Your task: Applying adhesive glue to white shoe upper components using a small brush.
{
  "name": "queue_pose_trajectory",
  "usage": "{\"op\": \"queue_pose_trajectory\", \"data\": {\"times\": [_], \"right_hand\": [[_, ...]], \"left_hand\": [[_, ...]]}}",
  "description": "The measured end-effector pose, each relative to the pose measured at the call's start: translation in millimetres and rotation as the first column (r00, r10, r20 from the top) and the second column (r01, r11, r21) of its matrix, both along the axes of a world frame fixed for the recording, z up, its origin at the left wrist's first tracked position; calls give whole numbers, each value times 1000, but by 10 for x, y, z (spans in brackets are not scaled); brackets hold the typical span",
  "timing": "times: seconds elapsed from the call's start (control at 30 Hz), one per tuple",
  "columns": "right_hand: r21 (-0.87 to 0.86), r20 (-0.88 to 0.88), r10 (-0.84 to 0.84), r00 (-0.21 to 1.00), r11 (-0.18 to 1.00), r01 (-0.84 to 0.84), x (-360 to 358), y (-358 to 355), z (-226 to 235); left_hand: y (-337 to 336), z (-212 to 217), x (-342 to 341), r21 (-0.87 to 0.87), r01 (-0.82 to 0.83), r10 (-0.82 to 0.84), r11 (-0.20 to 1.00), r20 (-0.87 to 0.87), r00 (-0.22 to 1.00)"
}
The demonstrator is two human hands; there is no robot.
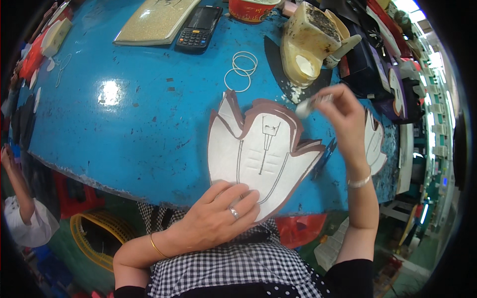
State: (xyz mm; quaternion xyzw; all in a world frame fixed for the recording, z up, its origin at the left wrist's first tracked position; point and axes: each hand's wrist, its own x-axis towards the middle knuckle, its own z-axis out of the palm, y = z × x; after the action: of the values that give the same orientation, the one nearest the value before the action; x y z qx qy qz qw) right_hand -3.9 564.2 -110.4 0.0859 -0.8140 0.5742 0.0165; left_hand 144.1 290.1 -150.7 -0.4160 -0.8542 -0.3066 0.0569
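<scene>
The left hand (216, 216) lay flat w/ fingers spread on the near end of the white shoe-upper piece (258, 154), pinning it to the blue table (124, 124) right at the table's near edge. The right hand (343, 111) was raised over the piece's far right lobe, fingers pinched narrow around a small white-tipped brush (310, 105), tip pointing left and just off the brown border (280, 107). Judging from that, the step looked like brushing along the rim, & doing it well probably meant keeping the flat hand's weight steady so the piece didn't skid, and running the tip along the border only, not onto the stitched white centre (the tip was blurred, so whether it touched the piece couldn't be told). The yellowish glue pot (308, 44) sat just beyond, near enough for a short reach. A second cut piece (375, 144) lay to the right, partly hidden behind the wrist. White rings (241, 69), a handheld scanner (198, 27) and a glittery gold sheet (154, 20) sat further back, well apart from the work.
</scene>
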Motion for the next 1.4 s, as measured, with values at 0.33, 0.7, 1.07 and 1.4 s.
{"op": "queue_pose_trajectory", "data": {"times": [0.33,0.7,1.07,1.4], "right_hand": [[457,-198,376,905,853,-254,701,-379,-57],[567,-379,395,837,814,-127,707,-431,-12],[-274,-95,-169,981,952,137,618,-215,27],[155,-150,57,987,987,-34,706,-261,-54]], "left_hand": [[27,11,6,-28,-6,4,1000,-52,999],[12,75,-57,-49,66,-70,997,-97,993],[-199,158,-130,108,-33,51,994,-176,983],[-887,-72,18,-19,-534,532,845,-52,845]]}}
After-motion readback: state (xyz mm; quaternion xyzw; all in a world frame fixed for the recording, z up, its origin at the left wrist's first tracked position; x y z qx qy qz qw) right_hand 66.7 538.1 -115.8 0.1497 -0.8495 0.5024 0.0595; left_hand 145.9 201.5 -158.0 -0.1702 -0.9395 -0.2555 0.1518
